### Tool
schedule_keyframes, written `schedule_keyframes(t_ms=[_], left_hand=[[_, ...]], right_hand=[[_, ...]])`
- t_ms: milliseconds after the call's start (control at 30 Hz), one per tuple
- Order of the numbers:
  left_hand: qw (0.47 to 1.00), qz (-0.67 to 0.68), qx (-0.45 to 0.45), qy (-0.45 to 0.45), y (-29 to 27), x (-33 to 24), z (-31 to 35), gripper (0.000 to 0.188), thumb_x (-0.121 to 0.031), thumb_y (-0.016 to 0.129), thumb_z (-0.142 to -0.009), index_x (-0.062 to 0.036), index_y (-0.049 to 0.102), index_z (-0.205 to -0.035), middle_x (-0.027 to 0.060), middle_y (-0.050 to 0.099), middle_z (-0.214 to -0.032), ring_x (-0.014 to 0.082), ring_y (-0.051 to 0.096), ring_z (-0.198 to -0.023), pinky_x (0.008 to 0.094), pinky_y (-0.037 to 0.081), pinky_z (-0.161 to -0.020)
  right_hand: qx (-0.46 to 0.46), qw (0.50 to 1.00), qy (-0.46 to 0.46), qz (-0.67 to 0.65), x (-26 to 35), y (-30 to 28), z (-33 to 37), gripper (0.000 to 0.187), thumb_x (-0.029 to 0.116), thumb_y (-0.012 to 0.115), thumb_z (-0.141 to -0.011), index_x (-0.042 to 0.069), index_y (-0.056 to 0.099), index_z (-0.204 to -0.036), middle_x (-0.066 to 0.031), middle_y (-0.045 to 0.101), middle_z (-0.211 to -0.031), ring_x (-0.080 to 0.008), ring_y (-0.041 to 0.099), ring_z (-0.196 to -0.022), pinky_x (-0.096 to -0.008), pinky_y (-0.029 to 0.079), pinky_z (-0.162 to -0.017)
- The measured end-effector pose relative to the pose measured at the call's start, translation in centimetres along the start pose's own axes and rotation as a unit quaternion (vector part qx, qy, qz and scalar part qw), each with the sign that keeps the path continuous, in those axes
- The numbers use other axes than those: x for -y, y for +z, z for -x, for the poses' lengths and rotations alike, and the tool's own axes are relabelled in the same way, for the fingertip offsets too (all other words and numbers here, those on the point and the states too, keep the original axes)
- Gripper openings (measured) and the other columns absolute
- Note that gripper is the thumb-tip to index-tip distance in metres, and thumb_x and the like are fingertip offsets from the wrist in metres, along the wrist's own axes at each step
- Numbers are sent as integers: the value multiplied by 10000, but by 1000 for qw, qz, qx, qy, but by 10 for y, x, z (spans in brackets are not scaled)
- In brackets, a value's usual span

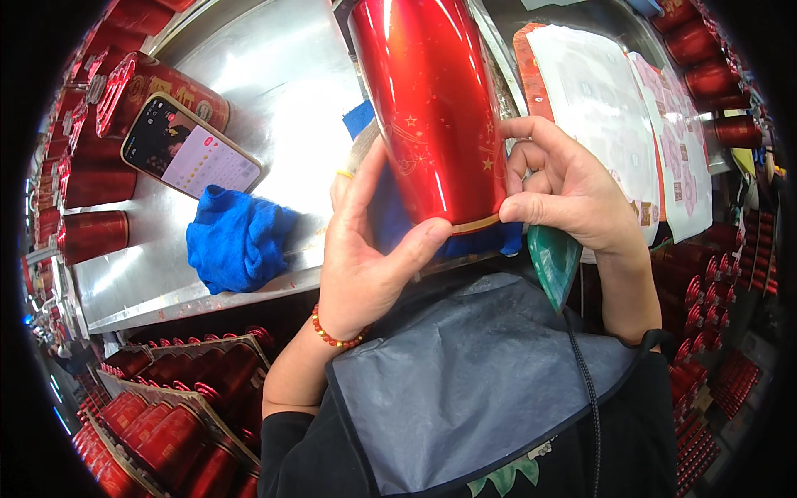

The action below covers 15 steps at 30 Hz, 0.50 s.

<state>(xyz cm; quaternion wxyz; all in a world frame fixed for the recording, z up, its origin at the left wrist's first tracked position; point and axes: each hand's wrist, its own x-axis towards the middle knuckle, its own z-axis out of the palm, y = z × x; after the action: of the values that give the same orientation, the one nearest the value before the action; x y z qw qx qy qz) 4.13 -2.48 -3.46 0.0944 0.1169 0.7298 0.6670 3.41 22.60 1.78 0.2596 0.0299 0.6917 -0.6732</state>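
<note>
A glossy red flask body (436, 108), printed with gold stars and curving lines, lies across the work surface in front of me. My left hand (365, 232) is closed on the left side of its near end, the thumb against the rim. At the right side of that end, my right hand (564, 183) grips with fingers bent and thumb at the rim. Just below my right thumb is a green pointed piece (554, 261); whether the hand holds it cannot be made out. Blue cloth (390, 220) shows beneath the flask body.
On the metal bench (290, 75), a crumpled blue cloth (237, 241) lies to the left, beside a lit phone (191, 145) propped against a red canister (187, 87). White printed sheets (585, 108) lie to the right. Red flasks in racks (166, 423) stand at lower left, with more at right.
</note>
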Motion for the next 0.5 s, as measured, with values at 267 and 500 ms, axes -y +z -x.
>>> schedule_keyframes(t_ms=[267,500], left_hand=[[927,-243,-70,277,-3,0,32,338,-131,805,-836,-17,746,-1148,160,715,-1192,310,641,-1065,400,523,-913],[852,-331,-42,403,2,-1,25,329,-65,828,-728,-80,797,-1055,63,727,-1126,257,654,-1062,328,582,-829]], right_hand=[[-21,998,-56,-5,-12,1,-3,662,131,855,-840,-23,500,-1377,2,597,-847,7,536,-611,-152,383,-538],[7,1000,6,3,0,-2,-1,735,2,794,-847,-20,393,-1462,-42,578,-958,-74,630,-827,-188,492,-722]])
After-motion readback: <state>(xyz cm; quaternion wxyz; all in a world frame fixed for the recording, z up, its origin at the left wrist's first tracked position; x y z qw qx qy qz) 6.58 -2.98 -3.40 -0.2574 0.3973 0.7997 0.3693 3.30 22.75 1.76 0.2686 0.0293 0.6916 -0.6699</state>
